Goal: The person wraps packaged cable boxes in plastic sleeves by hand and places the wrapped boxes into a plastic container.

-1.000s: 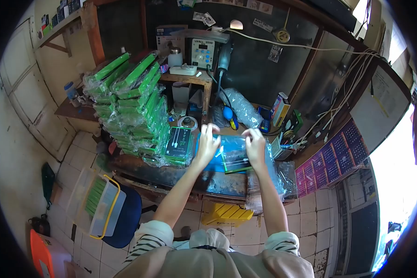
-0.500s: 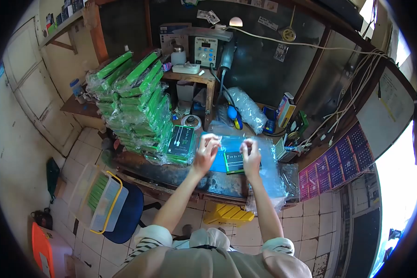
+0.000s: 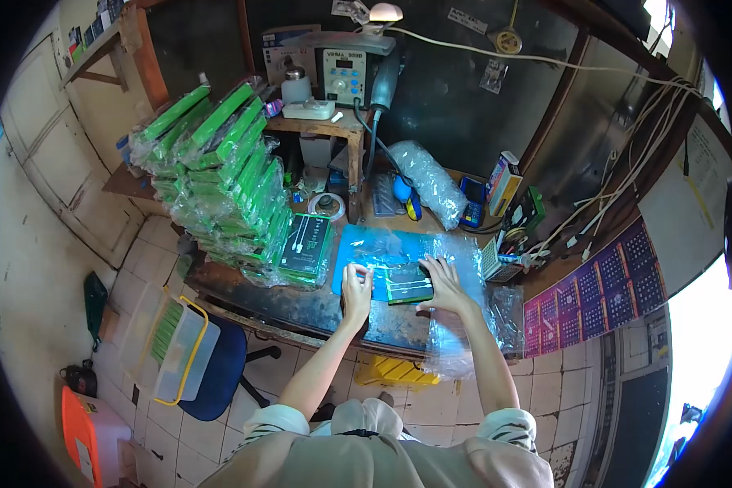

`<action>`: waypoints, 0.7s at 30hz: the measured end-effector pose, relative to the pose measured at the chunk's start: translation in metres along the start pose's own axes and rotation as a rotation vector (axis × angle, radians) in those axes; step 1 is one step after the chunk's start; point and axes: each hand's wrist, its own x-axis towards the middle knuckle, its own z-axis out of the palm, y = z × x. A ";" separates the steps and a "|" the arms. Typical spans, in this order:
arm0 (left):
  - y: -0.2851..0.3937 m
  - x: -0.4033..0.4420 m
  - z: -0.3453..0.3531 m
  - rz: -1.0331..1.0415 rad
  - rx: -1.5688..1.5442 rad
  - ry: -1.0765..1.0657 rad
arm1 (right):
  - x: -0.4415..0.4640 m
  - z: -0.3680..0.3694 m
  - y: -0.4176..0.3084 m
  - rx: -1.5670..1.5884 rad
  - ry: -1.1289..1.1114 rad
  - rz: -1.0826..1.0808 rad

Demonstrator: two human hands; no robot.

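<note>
A small green-and-black box [image 3: 408, 285] with white cable pictures lies between my hands on the bench, partly on a blue mat [image 3: 351, 244]. My right hand [image 3: 447, 289] spans the box's right end, with fingers at its upper corner and thumb at its lower corner. To the left of the box, my left hand [image 3: 356, 293] is closed with its fingertips together; what they hold, if anything, cannot be made out. Clear plastic film [image 3: 455, 325] spreads beneath and beside my right forearm, hanging over the front edge.
A tall stack of plastic-wrapped green boxes [image 3: 228, 179] stands at the left, with another box [image 3: 305, 244] face up beside it. Behind are a hot-air station [image 3: 346, 77], a roll of bubble wrap [image 3: 431, 183] and a blue meter [image 3: 473, 203]. Cables hang at the right.
Both hands, raised above the box before, have come down. The right has spread onto the box's right end; the left has lowered beside its left end. The view has shifted slightly.
</note>
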 end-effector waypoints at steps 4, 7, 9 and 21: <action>0.009 0.005 0.005 0.050 0.051 0.042 | 0.018 0.002 0.008 -0.067 -0.147 -0.053; 0.018 0.008 0.004 0.114 0.055 0.062 | 0.023 0.005 0.010 -0.066 -0.171 -0.096; 0.022 0.010 0.002 0.104 0.063 0.056 | 0.020 -0.003 0.006 -0.090 -0.086 -0.133; 0.014 0.018 0.010 0.045 0.052 -0.092 | -0.071 -0.056 -0.031 -0.142 0.047 0.238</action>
